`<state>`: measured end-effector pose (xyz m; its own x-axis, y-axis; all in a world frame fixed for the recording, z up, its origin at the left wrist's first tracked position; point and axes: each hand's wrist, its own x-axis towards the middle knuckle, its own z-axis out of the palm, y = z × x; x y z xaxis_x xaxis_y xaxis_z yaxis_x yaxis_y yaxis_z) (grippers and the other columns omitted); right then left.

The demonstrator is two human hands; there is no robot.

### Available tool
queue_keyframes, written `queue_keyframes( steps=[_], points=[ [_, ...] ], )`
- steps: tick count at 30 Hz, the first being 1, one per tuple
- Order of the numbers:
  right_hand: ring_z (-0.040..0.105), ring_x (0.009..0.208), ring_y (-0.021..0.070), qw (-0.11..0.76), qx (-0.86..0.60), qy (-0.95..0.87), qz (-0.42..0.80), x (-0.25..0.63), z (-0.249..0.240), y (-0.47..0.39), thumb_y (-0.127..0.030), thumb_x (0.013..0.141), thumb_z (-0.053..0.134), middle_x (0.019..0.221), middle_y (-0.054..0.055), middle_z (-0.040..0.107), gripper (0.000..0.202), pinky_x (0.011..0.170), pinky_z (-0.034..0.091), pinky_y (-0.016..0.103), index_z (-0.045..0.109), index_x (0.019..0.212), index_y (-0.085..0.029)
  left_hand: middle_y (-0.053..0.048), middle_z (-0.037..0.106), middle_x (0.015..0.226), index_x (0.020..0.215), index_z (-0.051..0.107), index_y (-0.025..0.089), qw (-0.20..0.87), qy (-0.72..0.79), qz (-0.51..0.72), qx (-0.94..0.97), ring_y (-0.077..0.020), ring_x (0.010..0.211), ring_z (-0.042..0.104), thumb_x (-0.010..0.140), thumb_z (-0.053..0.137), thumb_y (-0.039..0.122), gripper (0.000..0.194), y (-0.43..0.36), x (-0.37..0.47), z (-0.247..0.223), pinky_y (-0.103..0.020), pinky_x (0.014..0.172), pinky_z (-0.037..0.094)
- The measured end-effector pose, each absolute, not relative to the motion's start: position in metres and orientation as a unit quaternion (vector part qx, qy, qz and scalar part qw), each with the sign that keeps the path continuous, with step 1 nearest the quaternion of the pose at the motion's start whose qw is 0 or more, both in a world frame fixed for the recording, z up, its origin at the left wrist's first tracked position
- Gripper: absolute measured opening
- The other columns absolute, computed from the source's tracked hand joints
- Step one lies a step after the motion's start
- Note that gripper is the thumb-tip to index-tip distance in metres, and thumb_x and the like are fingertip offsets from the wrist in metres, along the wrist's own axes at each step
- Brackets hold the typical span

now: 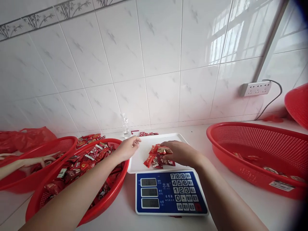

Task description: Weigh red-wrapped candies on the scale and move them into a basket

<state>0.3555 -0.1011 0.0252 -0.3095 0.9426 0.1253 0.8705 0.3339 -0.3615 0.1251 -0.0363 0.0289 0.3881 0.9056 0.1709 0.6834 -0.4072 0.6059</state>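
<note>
A digital scale (172, 192) with a blue keypad panel and a white tray (141, 162) stands in front of me. Several small red-wrapped packets (157, 162) lie in a loose pile on the tray. My right hand (179, 152) reaches over the pile from the right, its thumb and fingers curled round a red and gold packet (165, 150). Over the tray's left edge hovers my left hand (130, 148), fingers apart and holding nothing. Just left of it is a red basket (125, 171) heaped with similar packets (79, 165).
To the right, another red perforated basket (216, 150) holds a few packets. A clear bottle (125, 126) stands by the tiled wall. At far left, another person's hand (43, 160) reaches into a red basket (69, 141). A power strip (256, 89) is mounted on the wall.
</note>
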Motion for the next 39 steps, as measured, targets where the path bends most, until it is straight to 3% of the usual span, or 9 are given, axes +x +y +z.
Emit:
queue_keyframes(
  steps=[5, 10, 13, 17, 21, 24, 30, 33, 39],
  points=[
    [0.054, 0.102, 0.0254, 0.157, -0.603, -0.773, 0.118, 0.355, 0.021, -0.097, -0.037, 0.078, 0.044, 0.111, 0.006, 0.061, 0.042, 0.076, 0.043, 0.036, 0.053, 0.116, -0.024, -0.003, 0.062, 0.082, 0.083, 0.054, 0.016, 0.259, 0.597, 0.225, 0.725, -0.0155, 0.075, 0.058, 0.073, 0.045, 0.02, 0.014, -0.018, 0.065, 0.024, -0.024, 0.065, 0.046],
    [0.055, 0.102, 0.0255, 0.164, -0.6, -0.776, 0.107, 0.351, 0.024, -0.101, -0.038, 0.082, 0.036, 0.116, 0.006, 0.059, 0.043, 0.077, 0.044, 0.038, 0.049, 0.122, -0.026, -0.003, 0.065, 0.072, 0.068, 0.059, 0.018, 0.179, 0.601, -0.02, 0.779, -0.0179, 0.069, 0.059, 0.066, 0.054, 0.028, 0.012, -0.012, 0.028, 0.0, -0.024, 0.061, 0.042],
    [0.056, 0.101, 0.0254, 0.156, -0.604, -0.775, 0.102, 0.347, 0.026, -0.104, -0.038, 0.082, 0.036, 0.116, 0.004, 0.06, 0.043, 0.076, 0.045, 0.038, 0.048, 0.122, -0.028, -0.004, 0.066, 0.072, 0.065, 0.062, 0.019, 0.159, 0.584, -0.082, 0.792, -0.0199, 0.068, 0.059, 0.065, 0.054, 0.036, 0.019, -0.011, 0.023, -0.008, -0.026, 0.06, 0.041],
    [0.056, 0.102, 0.0253, 0.144, -0.61, -0.775, 0.083, 0.343, 0.028, -0.106, -0.041, 0.083, 0.036, 0.116, 0.005, 0.06, 0.044, 0.077, 0.045, 0.037, 0.048, 0.123, -0.027, -0.005, 0.069, 0.083, 0.077, 0.065, 0.019, 0.195, 0.585, -0.084, 0.783, -0.0218, 0.076, 0.061, 0.06, 0.059, 0.04, 0.028, -0.01, 0.021, -0.01, -0.026, 0.067, 0.043],
    [0.056, 0.102, 0.0254, 0.144, -0.61, -0.776, 0.071, 0.341, 0.03, -0.109, -0.044, 0.083, 0.036, 0.116, 0.005, 0.06, 0.045, 0.077, 0.046, 0.037, 0.047, 0.124, -0.028, -0.004, 0.066, 0.103, 0.096, 0.062, 0.019, 0.321, 0.563, -0.055, 0.759, -0.021, 0.092, 0.059, 0.063, 0.06, 0.04, 0.039, -0.013, 0.019, -0.014, -0.025, 0.077, 0.042],
    [0.056, 0.102, 0.0257, 0.147, -0.605, -0.779, 0.073, 0.339, 0.031, -0.111, -0.043, 0.083, 0.036, 0.117, 0.005, 0.059, 0.046, 0.078, 0.045, 0.038, 0.047, 0.124, -0.027, -0.004, 0.065, 0.105, 0.097, 0.061, 0.019, 0.371, 0.571, -0.006, 0.732, -0.0203, 0.095, 0.058, 0.067, 0.058, 0.041, 0.038, -0.017, 0.022, -0.018, -0.024, 0.078, 0.042],
    [0.057, 0.1, 0.0256, 0.162, -0.591, -0.789, 0.055, 0.337, 0.032, -0.116, -0.042, 0.084, 0.035, 0.118, 0.005, 0.059, 0.045, 0.078, 0.046, 0.039, 0.046, 0.125, -0.026, -0.003, 0.066, 0.096, 0.099, 0.058, 0.017, 0.354, 0.56, 0.084, 0.745, -0.019, 0.086, 0.059, 0.065, 0.057, 0.027, 0.035, -0.017, 0.022, -0.008, -0.026, 0.073, 0.044],
    [0.058, 0.097, 0.0251, 0.174, -0.581, -0.794, 0.044, 0.333, 0.033, -0.119, -0.041, 0.084, 0.036, 0.115, 0.005, 0.061, 0.043, 0.076, 0.047, 0.038, 0.048, 0.123, -0.027, -0.001, 0.066, 0.098, 0.103, 0.059, 0.021, 0.374, 0.538, 0.033, 0.755, -0.0188, 0.085, 0.06, 0.059, 0.057, 0.016, 0.044, -0.018, 0.019, -0.002, -0.024, 0.069, 0.045],
    [0.061, 0.089, 0.022, 0.221, -0.563, -0.795, 0.051, 0.324, 0.04, -0.127, -0.04, 0.084, 0.039, 0.108, 0.004, 0.064, 0.038, 0.072, 0.049, 0.036, 0.052, 0.119, -0.028, -0.006, 0.067, 0.099, 0.095, 0.064, 0.02, 0.181, 0.581, -0.024, 0.793, -0.0209, 0.087, 0.06, 0.066, 0.049, 0.012, 0.034, -0.013, 0.024, -0.019, -0.026, 0.073, 0.043]
  ],
)
